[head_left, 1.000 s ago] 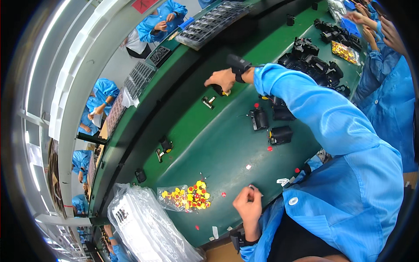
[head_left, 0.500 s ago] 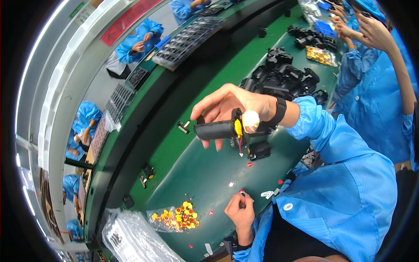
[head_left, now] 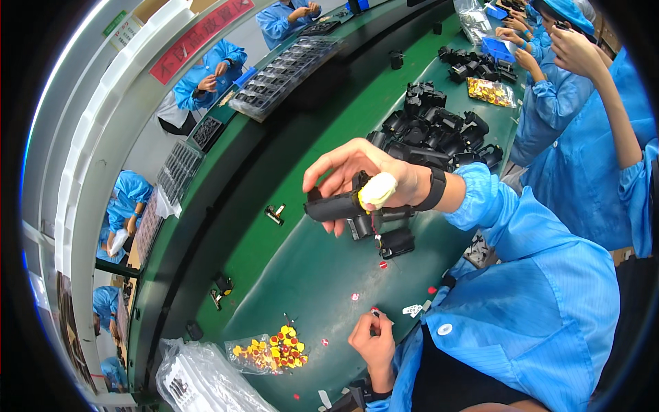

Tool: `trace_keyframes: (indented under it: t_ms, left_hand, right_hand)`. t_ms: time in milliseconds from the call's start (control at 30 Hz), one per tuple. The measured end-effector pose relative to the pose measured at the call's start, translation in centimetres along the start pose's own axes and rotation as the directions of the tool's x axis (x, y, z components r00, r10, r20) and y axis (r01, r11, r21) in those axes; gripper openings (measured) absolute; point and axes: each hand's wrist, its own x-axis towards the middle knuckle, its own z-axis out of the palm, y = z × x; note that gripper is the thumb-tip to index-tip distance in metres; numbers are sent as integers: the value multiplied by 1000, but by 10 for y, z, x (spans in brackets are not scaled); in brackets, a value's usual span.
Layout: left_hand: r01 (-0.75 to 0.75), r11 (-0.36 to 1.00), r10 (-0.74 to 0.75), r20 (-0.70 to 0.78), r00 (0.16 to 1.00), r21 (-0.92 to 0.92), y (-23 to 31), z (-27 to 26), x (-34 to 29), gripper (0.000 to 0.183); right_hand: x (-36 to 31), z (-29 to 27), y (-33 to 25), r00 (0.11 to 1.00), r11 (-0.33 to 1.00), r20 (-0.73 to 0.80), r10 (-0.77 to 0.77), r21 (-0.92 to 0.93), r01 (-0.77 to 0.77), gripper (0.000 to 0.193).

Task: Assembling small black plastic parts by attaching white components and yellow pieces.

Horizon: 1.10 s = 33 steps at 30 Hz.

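Observation:
Raised over the bench, my right hand (head_left: 364, 172) is closed round a black cylindrical housing (head_left: 333, 207). Its thumb, in a cream finger cover (head_left: 378, 190), presses at the housing's end, partly hiding a yellow part there. Thin wires with a small white connector (head_left: 377, 237) hang below. A separate black housing (head_left: 396, 243) lies on the bench just under it. Lower down, near my body, my left hand (head_left: 373, 342) is closed, fingertips pinched on a small dark piece with a red tip (head_left: 375, 312); most of that piece is hidden.
Black housings (head_left: 439, 130) are heaped beyond my right hand. Yellow and red round parts (head_left: 285, 347) spill from a clear bag near a plastic-wrapped bundle (head_left: 199, 378). Small metal-and-black parts (head_left: 274, 214) lie on the green belt. Co-workers in blue sit at right and across.
The view has shifted slightly. In my right hand the housing has tilted, and the covered thumb has moved up over the yellow part. My left hand keeps its pinch.

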Motion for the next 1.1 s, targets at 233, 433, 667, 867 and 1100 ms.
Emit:
trace_keyframes:
  t_ms: [233,433,667,867,1100]
  left_hand:
    - [-1,1000,1,-27,1000,9,-5,-6,3,26]
    - [11,1000,-11,12,1000,-2,-7,-12,5,26]
    - [30,999,-31,53,998,20,-7,-7,-5,23]
    - [106,982,-87,127,988,-154,-16,6,-5,25]
    - [13,921,94,257,962,-388,47,26,17,38]
  right_hand:
    - [24,-38,28,936,988,-342,-83,-152,32,21]
    - [96,-113,74,971,270,-237,42,-933,-239,61]
    - [166,-156,147,919,-199,-51,392,-980,30,79]
    - [142,-140,100,953,-135,78,293,-983,122,88]
    - [-58,35,-86,971,557,1,-240,-819,139,31]
